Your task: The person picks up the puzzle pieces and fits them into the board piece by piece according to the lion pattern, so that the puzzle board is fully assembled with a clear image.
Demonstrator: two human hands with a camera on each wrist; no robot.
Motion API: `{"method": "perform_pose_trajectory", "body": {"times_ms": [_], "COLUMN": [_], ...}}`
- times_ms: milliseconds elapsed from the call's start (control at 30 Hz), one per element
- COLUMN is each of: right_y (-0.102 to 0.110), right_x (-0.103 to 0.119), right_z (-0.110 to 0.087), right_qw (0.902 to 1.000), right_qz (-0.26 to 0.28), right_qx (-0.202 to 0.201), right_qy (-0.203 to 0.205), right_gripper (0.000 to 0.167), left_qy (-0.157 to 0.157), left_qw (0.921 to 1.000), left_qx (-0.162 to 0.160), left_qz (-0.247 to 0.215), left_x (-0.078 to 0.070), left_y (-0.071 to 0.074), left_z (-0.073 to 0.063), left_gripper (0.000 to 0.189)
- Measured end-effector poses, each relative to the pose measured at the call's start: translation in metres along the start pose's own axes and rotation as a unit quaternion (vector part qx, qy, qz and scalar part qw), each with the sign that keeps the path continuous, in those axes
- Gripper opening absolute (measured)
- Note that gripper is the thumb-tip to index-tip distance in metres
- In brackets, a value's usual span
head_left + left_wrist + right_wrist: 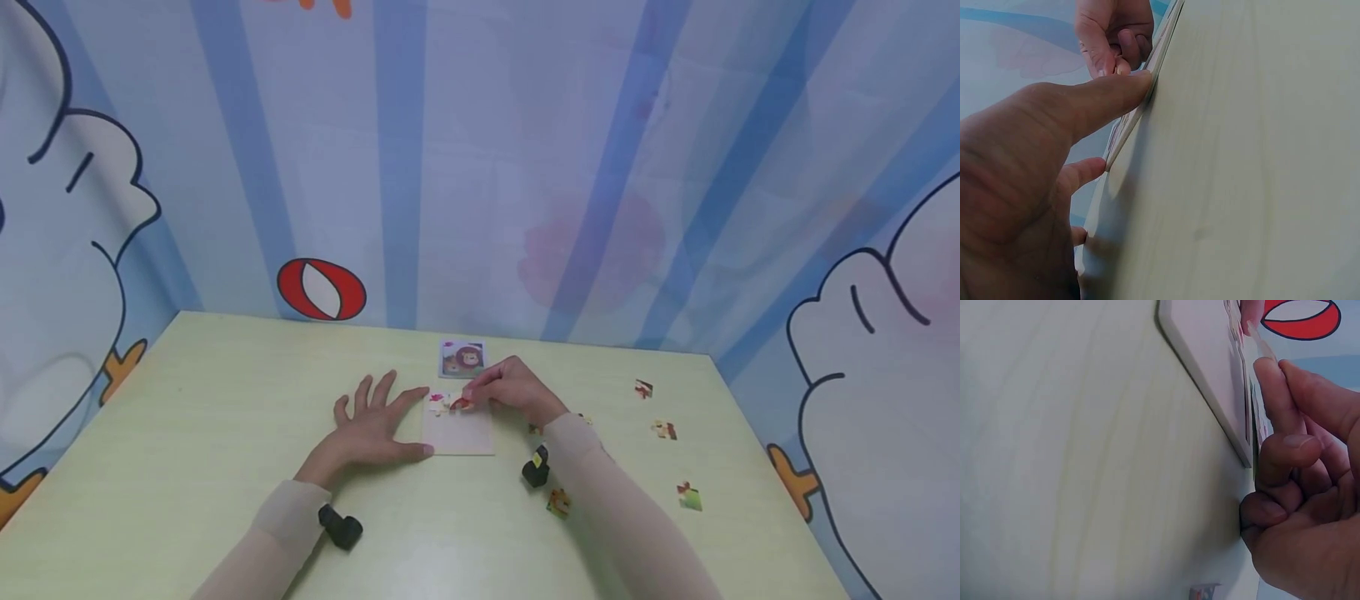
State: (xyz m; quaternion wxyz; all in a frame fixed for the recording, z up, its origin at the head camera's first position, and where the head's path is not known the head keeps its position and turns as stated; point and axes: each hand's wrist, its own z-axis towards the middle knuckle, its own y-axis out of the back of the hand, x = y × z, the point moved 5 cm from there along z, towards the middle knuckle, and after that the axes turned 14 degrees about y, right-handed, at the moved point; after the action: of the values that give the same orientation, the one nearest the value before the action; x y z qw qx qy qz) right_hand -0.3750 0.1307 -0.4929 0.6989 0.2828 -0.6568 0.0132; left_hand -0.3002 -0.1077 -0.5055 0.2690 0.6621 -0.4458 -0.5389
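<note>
A pale square puzzle board (459,437) lies on the table, with a few joined jigsaw pieces (437,403) along its far left part. My left hand (367,433) spreads at the board's left side, thumb and index fingertips at its edge; the left wrist view shows the thumb (1116,94) resting on that edge. Between thumb and index finger my right hand (519,392) pinches a reddish jigsaw piece (461,403) over the board's far part. In the right wrist view this piece (1262,342) appears tilted, its other fingers curled beneath. Behind the board lies a lion picture card (462,358).
Loose jigsaw pieces lie to the right: a reddish piece (643,388), a yellowish piece (663,430) and a green one (689,497). Another piece (558,503) is beside the right forearm, which partly covers others. A printed curtain (480,167) hangs behind the table (247,375).
</note>
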Motion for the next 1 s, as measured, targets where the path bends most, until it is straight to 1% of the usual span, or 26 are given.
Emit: {"method": "perform_pose_trajectory", "body": {"times_ms": [167, 300, 400, 567, 767, 867, 1000], "right_y": [-0.003, -0.006, -0.008, -0.010, -0.009, -0.009, -0.009], "right_x": [0.004, 0.008, 0.008, 0.009, 0.011, 0.011, 0.011], "right_z": [-0.002, -0.002, -0.001, -0.002, -0.005, -0.006, -0.005], "right_qw": [0.9999, 0.9997, 0.9995, 0.9988, 0.9946, 0.9908, 0.9868], "right_qz": [-0.006, -0.018, -0.022, -0.039, -0.095, -0.124, -0.149], "right_qx": [-0.007, -0.015, -0.021, -0.029, -0.040, -0.053, -0.062], "right_qy": [0.004, 0.006, 0.000, -0.010, -0.014, -0.010, -0.006], "right_gripper": [0.015, 0.013, 0.011, 0.008, 0.011, 0.016, 0.022], "left_qy": [-0.006, 0.000, 0.004, 0.002, 0.002, 0.004, 0.003], "left_qw": [1.0000, 1.0000, 0.9999, 0.9999, 0.9999, 0.9999, 0.9999], "left_qx": [-0.003, -0.003, 0.000, 0.001, 0.000, 0.001, 0.002], "left_qz": [-0.002, 0.005, 0.011, 0.015, 0.014, 0.015, 0.011], "left_x": [-0.001, 0.000, 0.001, -0.001, -0.002, -0.003, -0.002], "left_y": [0.001, 0.001, 0.001, 0.002, 0.002, 0.002, 0.002], "left_z": [-0.002, -0.001, -0.001, -0.003, -0.004, -0.004, -0.002], "left_gripper": [0.095, 0.095, 0.094, 0.094, 0.094, 0.093, 0.094]}}
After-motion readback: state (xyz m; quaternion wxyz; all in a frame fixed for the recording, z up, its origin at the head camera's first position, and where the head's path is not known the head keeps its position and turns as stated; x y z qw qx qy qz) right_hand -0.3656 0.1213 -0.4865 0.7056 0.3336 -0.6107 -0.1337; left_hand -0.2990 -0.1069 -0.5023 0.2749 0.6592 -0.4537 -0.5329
